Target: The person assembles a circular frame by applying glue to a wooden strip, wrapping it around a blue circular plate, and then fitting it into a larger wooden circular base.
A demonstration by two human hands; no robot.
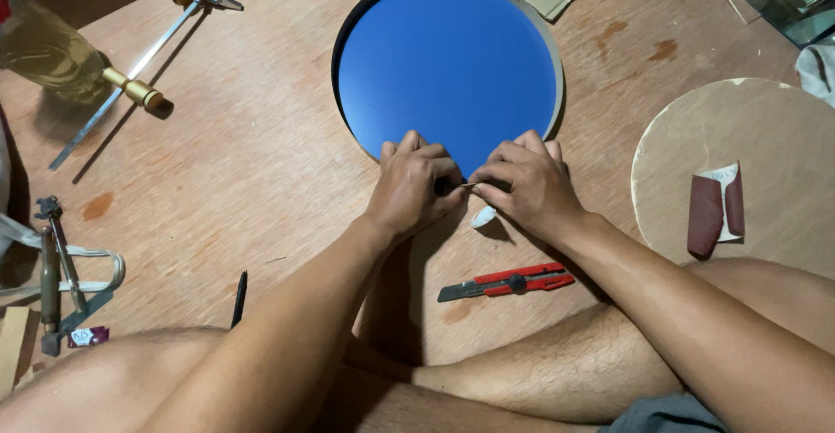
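Blue round disc lay on the plywood floor; we had both hands at its near edge.

Left hand and right hand were pressed together, fingers pinched shut on something small and thin at the rim, probably a film tab or edging strip, too small to tell. We read the step as working the disc's edge; the next move would call for a steady pinch and an even pull along the rim. A white scrap sat just under the right hand, a red utility knife near our legs, a folded sandpaper piece on the round wooden board. The fingertips hid the contact point; tools at the left edge were cut off.
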